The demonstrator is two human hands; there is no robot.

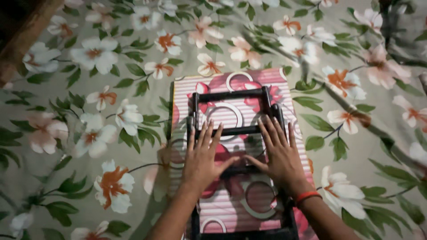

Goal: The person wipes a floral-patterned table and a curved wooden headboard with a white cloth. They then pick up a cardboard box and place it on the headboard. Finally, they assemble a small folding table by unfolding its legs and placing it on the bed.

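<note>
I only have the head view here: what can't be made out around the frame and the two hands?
- Black frame: its near end is cut off by the bottom edge of the head view.
- Pink striped cloth: the part under the left hand and right hand is hidden.
- Whether the palms press flat: hidden by the hands' backs.
- Upper right of the floral sheet: smeared by blur.
- Top left corner: too dark.

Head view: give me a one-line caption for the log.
Both hands, left hand and right hand, press flat on a black frame lying over a pink patterned cloth on a floral sheet.
</note>
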